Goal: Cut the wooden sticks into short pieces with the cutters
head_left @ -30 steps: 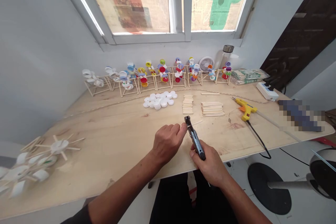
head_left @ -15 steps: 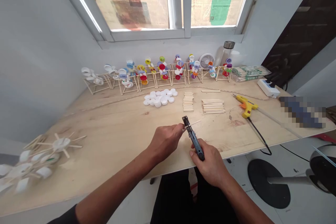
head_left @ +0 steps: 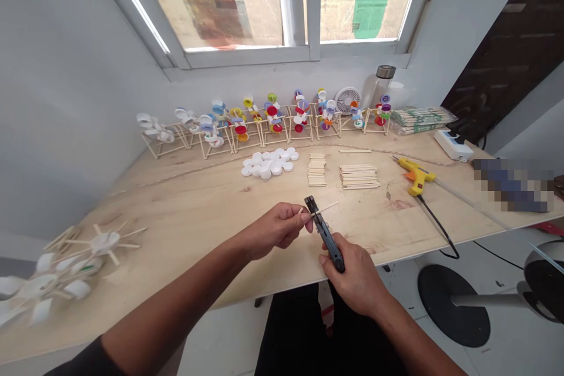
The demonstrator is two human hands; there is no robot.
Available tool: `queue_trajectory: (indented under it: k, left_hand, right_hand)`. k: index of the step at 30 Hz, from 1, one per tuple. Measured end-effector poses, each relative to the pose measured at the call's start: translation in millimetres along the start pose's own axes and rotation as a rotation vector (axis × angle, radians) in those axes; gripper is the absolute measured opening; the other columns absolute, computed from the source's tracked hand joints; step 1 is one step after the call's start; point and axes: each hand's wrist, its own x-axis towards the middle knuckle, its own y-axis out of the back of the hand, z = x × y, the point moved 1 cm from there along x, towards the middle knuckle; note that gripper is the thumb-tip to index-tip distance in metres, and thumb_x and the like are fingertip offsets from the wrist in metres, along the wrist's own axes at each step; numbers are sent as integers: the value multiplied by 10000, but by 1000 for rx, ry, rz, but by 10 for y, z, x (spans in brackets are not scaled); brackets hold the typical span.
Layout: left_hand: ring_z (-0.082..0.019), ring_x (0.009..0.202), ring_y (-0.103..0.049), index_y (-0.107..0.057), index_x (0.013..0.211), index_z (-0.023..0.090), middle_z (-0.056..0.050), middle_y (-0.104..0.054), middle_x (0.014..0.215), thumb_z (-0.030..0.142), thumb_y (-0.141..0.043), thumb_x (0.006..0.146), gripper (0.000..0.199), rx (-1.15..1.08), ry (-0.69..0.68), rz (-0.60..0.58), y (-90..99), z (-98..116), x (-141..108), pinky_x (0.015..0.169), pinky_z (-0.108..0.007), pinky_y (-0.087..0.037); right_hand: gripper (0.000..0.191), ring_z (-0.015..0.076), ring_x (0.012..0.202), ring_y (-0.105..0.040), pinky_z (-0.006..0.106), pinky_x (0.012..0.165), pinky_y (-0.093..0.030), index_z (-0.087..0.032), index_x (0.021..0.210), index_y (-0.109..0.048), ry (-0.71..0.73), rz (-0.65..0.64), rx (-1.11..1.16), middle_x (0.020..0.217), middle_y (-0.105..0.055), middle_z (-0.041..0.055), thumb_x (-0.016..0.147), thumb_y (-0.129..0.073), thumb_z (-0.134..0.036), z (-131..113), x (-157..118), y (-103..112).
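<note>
My right hand (head_left: 355, 276) is closed around the dark handles of a cutting tool (head_left: 328, 239) over the table's front edge. A thin wooden stick (head_left: 328, 207) lies across the tool's jaws, its free end pointing right. My left hand (head_left: 282, 226) pinches the stick's other end just left of the jaws. Beyond my hands lie a pile of white bottle caps (head_left: 269, 163), a stack of short sticks (head_left: 316, 170) and a stack of longer sticks (head_left: 359, 177). One single stick (head_left: 355, 151) rests behind the longer stack.
Stick frames with colourful cap wheels (head_left: 273, 123) line the wall. A yellow glue gun (head_left: 416, 175) with its cable, a power strip (head_left: 453, 145) and bagged sticks (head_left: 423, 119) are right. Stick-and-cap wheels (head_left: 104, 242) lie left. A small fan (head_left: 348, 101) stands at the back.
My left hand has shifted slightly, with its fingers curled differently around the stick's end. The tool in my right hand has hardly moved.
</note>
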Motion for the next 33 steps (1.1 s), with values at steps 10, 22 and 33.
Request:
queue_trajectory:
  k: [10,22,33]
  left_hand:
    - [-81,471,-339,-581,703,161,42,-397,500,443,-439,816,336,299,-132,115,22,113,14,464,-195,-304]
    - [-123,523,-435,-581,809,175,-21,-518,575,240,-350,880,251,1400,-472,609,-137,-163,-7,510,-235,-246]
    - [-119,487,-431,-535,753,169,-21,-533,573,204,-331,869,237,1286,-456,545,-126,-189,47,480,-232,-229]
  right_hand:
    - [62,150,539,-539,229,519,-306,-207,782,-484,-10,40,-39,604,-575,-17,779,-452,-260,6,54,-53]
    - [57,150,528,-533,223,502,-285,-214,728,-446,-19,103,-86,576,-570,-20,762,-471,-253,17,78,-90]
    - [82,144,545,-528,222,516,-280,-208,759,-484,-25,71,-72,580,-554,-28,781,-466,-285,20,73,-41]
